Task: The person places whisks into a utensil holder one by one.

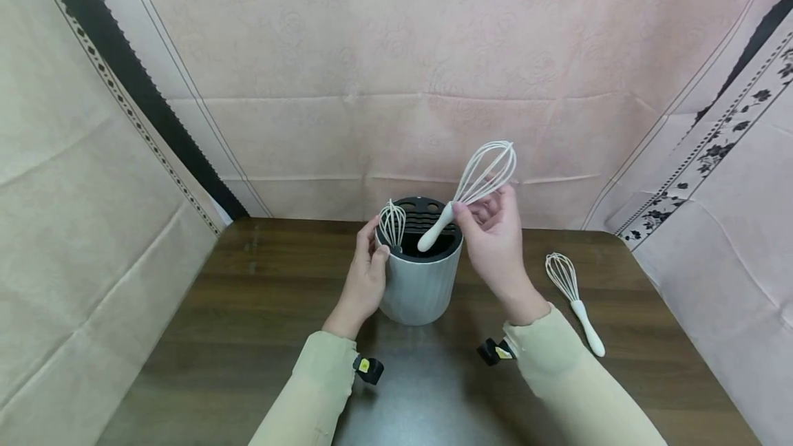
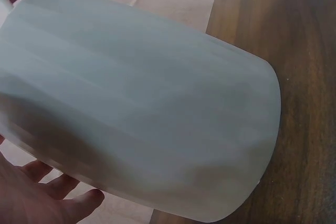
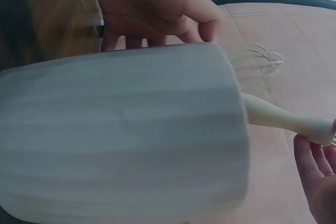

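A ribbed grey-white utensil holder (image 1: 418,291) with a black slotted top (image 1: 423,210) stands upright on the table. My left hand (image 1: 365,281) holds its left side, thumb near the rim; in the left wrist view the fingers (image 2: 60,186) lie along the wall. One whisk (image 1: 392,227) is in the holder, wires up, at the left of the opening. Between thumb and fingers, my right hand (image 1: 498,246) pinches a larger white whisk (image 1: 436,227) where handle meets wires. It tilts with its wires up to the right, and its handle end overlaps the opening in the head view.
Another white whisk (image 1: 581,315) lies on the brown wooden table (image 1: 260,336), right of the right forearm, handle toward me. Pale cloth (image 1: 396,74) hangs behind the table, with more cloth (image 1: 93,239) along the left and right sides.
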Available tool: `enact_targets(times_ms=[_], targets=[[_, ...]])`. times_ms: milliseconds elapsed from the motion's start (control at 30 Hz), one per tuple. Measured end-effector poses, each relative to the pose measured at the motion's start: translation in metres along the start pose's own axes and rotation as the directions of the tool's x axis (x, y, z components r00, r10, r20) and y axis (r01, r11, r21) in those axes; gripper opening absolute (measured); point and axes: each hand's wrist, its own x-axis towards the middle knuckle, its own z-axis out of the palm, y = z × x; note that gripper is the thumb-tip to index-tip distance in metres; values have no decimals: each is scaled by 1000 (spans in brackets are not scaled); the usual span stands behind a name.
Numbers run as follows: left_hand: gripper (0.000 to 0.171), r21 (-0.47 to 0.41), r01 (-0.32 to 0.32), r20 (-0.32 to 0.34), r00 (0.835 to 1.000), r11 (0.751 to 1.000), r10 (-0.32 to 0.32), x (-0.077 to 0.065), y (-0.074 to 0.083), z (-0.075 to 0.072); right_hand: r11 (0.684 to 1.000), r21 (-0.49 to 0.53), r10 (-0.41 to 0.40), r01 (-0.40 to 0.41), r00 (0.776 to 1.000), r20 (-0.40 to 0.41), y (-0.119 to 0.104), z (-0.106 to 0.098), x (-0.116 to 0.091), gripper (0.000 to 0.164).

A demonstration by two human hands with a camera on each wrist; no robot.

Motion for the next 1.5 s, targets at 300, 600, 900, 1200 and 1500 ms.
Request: enact_targets(times_ms=[300,600,900,1200,1500], targets=[[48,-9,9,4,1000,1000,-9,-2,2,-1,978,-202,73,-58,995,70,0,20,-2,64],[51,-10,47,30,998,999,-47,0,2,-2,937,-350,36,24,985,166,8,28,-2,62],[48,-8,39,17,999,999,-39,-2,0,-2,901,-428,56,64,964,260,27,23,-4,62],[48,-19,15,9,1000,1000,-15,-1,-1,-1,856,-503,61,117,944,323,23,19,-6,80],[50,-10,-8,10,1000,1000,8,1,-3,-1,856,-486,-5,175,943,332,21,17,-8,83]])
